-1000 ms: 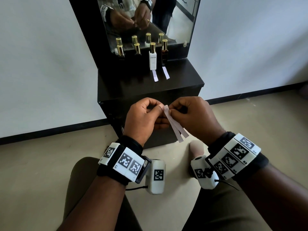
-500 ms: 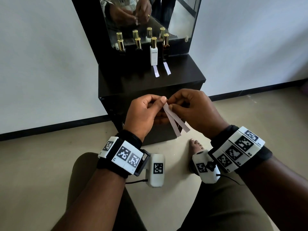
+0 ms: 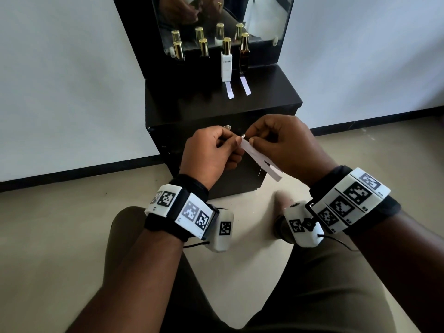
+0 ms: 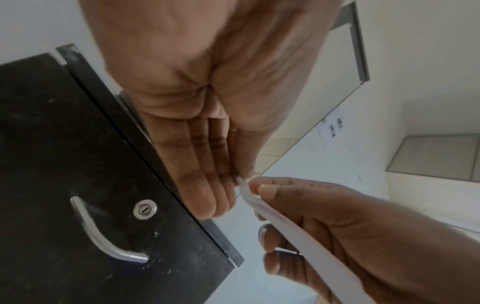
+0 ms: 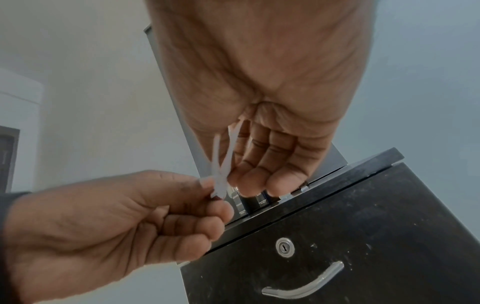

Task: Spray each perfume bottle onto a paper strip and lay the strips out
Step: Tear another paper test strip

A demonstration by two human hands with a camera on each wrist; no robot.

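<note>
We've got both hands in front of the counter (image 3: 216, 111) — left hand (image 3: 211, 152) and right hand (image 3: 286, 145) each pinching the loose paper strips (image 3: 260, 162) — so peel one off slowly, keeping the other pinched, two bottles left unsprayed.

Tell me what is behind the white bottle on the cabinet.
Behind the white bottle stands a mirror, showing the reflected gold caps of the bottles and the person's hands. The bottle covers the mirror's lower edge directly behind it, so nothing can be told there.
</note>
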